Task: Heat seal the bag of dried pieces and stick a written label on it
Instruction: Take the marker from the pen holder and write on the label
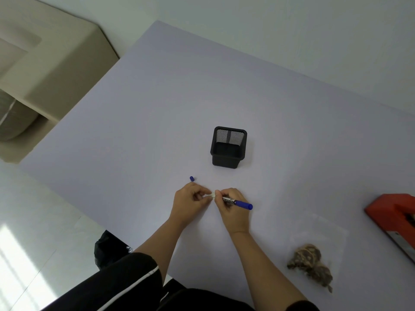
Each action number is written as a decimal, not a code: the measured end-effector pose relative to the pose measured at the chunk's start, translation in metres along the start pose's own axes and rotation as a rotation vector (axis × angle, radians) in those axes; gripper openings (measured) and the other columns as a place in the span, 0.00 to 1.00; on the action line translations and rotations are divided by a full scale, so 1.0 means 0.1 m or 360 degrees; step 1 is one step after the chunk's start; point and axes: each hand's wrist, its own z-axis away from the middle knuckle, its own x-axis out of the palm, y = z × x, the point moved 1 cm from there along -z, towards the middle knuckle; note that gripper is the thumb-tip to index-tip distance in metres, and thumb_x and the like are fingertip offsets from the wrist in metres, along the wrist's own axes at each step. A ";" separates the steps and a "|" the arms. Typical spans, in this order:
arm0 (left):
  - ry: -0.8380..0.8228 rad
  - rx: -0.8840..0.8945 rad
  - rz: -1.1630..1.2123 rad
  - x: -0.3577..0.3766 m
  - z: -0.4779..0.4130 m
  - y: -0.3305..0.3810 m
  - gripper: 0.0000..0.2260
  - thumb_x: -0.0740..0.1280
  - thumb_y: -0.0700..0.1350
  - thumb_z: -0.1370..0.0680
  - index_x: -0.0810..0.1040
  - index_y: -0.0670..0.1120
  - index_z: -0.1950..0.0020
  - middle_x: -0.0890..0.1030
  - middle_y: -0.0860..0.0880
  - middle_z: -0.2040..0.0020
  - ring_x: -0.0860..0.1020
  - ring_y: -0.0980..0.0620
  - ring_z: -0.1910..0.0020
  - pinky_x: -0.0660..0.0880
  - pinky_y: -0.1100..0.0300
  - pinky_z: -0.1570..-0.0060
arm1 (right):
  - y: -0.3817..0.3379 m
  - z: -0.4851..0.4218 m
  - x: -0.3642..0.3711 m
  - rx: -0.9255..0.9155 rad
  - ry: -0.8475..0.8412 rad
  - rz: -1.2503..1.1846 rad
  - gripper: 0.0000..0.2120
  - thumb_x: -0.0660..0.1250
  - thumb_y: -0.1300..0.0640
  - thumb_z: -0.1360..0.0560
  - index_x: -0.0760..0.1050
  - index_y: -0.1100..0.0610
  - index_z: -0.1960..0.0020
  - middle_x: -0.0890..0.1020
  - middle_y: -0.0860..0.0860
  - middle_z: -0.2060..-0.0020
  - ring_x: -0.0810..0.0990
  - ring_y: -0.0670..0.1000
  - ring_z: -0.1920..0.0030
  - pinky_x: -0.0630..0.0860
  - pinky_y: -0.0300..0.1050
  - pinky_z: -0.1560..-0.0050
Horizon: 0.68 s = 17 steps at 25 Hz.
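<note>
View from above onto a pale lavender surface (292, 113). Near its front edge, a person's two hands meet over a small white label (212, 194). The left hand (190, 199) pinches the label's left end between curled fingers and thumb. The right hand (230, 208) is wrapped around a blue marker (239, 202), the marker's writing end pointing at the label and hidden by the fingers, its blue rear end sticking out to the right. The marker's blue cap (191, 178) lies on the surface just beyond the left hand. Further back stands a black mesh pen holder (228, 151), upright. The clear bag of dried pieces (308, 259) lies flat on the surface to the right of the right forearm, well apart from the hands. A red heat sealer (397, 217) sits at the right edge, partly cut off.
</note>
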 end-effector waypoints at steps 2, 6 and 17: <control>-0.0004 0.0000 0.0001 0.00 0.00 0.00 0.04 0.73 0.44 0.29 0.83 0.48 0.55 0.76 0.55 0.63 0.73 0.58 0.67 0.71 0.74 0.64 | 0.00 0.00 0.00 0.0009 -0.0007 -0.0007 0.07 0.67 0.61 0.26 0.75 0.60 0.63 0.76 0.49 0.67 0.75 0.46 0.66 0.71 0.31 0.64; 0.0000 -0.0009 0.0019 0.01 0.00 0.00 0.04 0.73 0.43 0.29 0.83 0.47 0.56 0.76 0.55 0.63 0.73 0.57 0.67 0.71 0.73 0.64 | -0.01 0.00 0.00 0.0003 0.0005 -0.0019 0.07 0.68 0.61 0.26 0.75 0.60 0.63 0.75 0.48 0.67 0.74 0.41 0.65 0.70 0.28 0.64; -0.0017 -0.0008 -0.0006 0.01 0.00 0.00 0.05 0.72 0.44 0.29 0.83 0.47 0.54 0.78 0.51 0.61 0.73 0.57 0.65 0.71 0.72 0.64 | -0.01 0.01 0.00 -0.0016 0.0011 -0.0016 0.07 0.67 0.61 0.26 0.75 0.61 0.63 0.75 0.49 0.67 0.73 0.44 0.66 0.72 0.31 0.64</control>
